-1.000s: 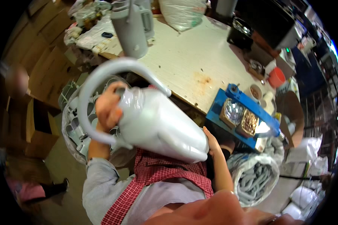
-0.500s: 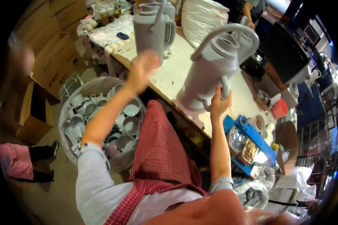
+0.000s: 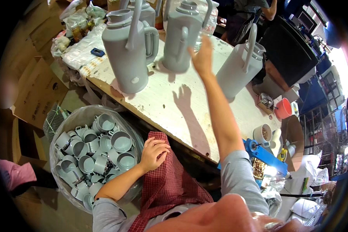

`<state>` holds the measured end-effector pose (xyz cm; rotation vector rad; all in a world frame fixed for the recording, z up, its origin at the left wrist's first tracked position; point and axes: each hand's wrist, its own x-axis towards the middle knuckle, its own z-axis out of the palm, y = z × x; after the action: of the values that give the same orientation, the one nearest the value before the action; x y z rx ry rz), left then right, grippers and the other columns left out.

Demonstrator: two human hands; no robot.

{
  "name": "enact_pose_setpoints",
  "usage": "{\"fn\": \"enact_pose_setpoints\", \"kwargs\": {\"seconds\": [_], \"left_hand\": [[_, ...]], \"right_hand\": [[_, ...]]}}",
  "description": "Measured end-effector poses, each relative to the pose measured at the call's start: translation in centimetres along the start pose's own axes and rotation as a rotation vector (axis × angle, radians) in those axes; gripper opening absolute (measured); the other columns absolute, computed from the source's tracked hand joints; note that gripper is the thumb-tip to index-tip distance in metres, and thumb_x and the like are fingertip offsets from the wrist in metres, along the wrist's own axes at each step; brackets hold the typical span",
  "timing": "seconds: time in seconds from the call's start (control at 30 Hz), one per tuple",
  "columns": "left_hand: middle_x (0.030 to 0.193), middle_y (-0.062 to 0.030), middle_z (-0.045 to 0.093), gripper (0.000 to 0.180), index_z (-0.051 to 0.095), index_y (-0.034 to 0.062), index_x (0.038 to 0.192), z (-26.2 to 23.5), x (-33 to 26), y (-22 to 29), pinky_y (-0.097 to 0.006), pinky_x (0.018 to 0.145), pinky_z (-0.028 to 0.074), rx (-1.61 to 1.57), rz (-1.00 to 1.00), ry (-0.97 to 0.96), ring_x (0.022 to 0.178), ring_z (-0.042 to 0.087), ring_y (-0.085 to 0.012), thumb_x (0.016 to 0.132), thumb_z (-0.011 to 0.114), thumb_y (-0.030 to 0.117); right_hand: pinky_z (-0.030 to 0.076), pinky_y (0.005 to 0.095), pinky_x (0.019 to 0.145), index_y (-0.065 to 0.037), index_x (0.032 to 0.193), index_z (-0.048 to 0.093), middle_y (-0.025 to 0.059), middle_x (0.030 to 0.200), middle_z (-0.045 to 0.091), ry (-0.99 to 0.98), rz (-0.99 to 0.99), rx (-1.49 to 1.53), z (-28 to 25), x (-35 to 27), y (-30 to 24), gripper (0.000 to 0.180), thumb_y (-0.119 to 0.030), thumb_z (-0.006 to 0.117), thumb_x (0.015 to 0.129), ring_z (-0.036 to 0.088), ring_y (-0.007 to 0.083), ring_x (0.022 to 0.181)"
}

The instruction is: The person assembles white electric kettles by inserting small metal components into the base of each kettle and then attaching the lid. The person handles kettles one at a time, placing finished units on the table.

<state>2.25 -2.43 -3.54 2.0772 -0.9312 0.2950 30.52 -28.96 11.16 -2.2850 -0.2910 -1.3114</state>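
Observation:
My right hand (image 3: pixel 203 56) is raised over the worktable with its fingers apart and nothing in it. Just left of it stands a grey jug (image 3: pixel 178 42) with a side handle and a raised bail handle. Another grey jug (image 3: pixel 241 65) is on the right, beyond my right forearm. At the left, a larger-looking grey jug (image 3: pixel 124 54) stands upright, partly hiding one more jug (image 3: pixel 146 14) behind it. My left hand (image 3: pixel 154 154) lies on the red checked apron (image 3: pixel 168 174) over my leg, its fingers loosely spread and holding nothing.
A plastic-lined bin (image 3: pixel 58 135) full of small grey-green cups stands left of my leg. On the worktable (image 3: pixel 162 112), a blue hand press (image 3: pixel 266 154), a white tub (image 3: pixel 262 133) and a red cup (image 3: pixel 283 108) are at the right. Another person's arm (image 3: pixel 270 9) shows at the far side.
My right hand has let go of the jug's handle, and that jug now stands farther back. My left hand has come down from the table onto my apron. The view has shifted.

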Motion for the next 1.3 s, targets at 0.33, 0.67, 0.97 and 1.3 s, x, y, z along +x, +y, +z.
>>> {"fn": "enact_pose_setpoints", "kwargs": {"seconds": [0.33,0.67,0.97,1.3], "left_hand": [[0.133,-0.0159,0.053,0.044,0.063,0.0061,0.115,1.7,0.5,1.2,-0.044,0.102,0.040,-0.059,-0.315,0.168,0.121,0.048,-0.0363,0.079,0.074,0.027],[0.091,-0.0090,0.071,0.019,0.070,-0.0019,0.095,-3.1,0.4,-4.3,-0.029,0.082,0.049,-0.422,-0.695,0.572,0.087,0.065,-0.0167,0.092,0.062,0.015],[0.130,-0.0097,0.059,0.046,0.064,0.0040,0.123,-0.6,10.0,11.7,-0.034,0.103,0.040,-0.922,-0.154,-0.370,0.120,0.053,-0.0212,0.088,0.058,0.034],[0.126,-0.0097,0.062,0.041,0.068,0.0090,0.117,-0.5,10.6,12.4,-0.035,0.104,0.041,-0.649,-0.294,-0.430,0.120,0.055,-0.0239,0.082,0.067,0.030]], "right_hand": [[0.048,0.0303,0.075,0.003,0.118,0.062,0.0090,0.091,0.067,0.173,0.393,0.234,-15.1,4.0,4.2,0.041,-0.028,0.066,0.091,0.062,0.0165,0.079],[0.029,0.0181,0.045,0.001,0.108,0.066,-0.0046,0.067,0.047,0.257,0.417,0.938,-31.3,-4.0,-12.0,0.037,-0.034,0.054,0.100,0.040,0.0018,0.053],[0.051,0.0281,0.074,-0.001,0.117,0.065,0.0092,0.101,0.067,-0.057,0.471,0.520,-29.7,-20.5,-12.3,0.030,-0.017,0.064,0.091,0.065,0.0172,0.085],[0.046,0.0455,0.089,-0.007,0.103,0.068,0.0155,0.110,0.064,-0.594,0.477,-0.487,-43.1,-33.8,2.6,0.023,-0.012,0.067,0.081,0.060,0.0370,0.100]]}}
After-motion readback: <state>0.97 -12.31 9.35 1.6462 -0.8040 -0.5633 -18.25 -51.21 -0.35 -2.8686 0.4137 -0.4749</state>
